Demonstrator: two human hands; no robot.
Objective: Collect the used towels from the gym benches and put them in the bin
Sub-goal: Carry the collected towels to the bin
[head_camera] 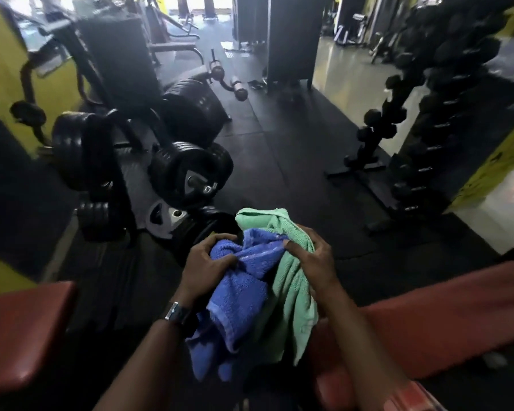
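I hold two bunched towels in front of me, low in the middle of the view. A blue towel [238, 295] hangs on the left, gripped by my left hand [203, 264], which wears a wristwatch. A green towel [291, 295] drapes on the right, and my right hand [313, 256] clutches it, with a thumb pressing on the blue one. Both towels touch and overlap. A red padded bench [445, 310] lies at the lower right, and another red pad [21, 330] sits at the lower left. No bin is in view.
Stacked black weight plates [187, 173] and a plate rack [80, 152] crowd the left. A dumbbell rack [427, 120] stands on the right. A curl bar [229, 81] lies on the floor ahead. Black rubber flooring [279, 161] runs forward between them.
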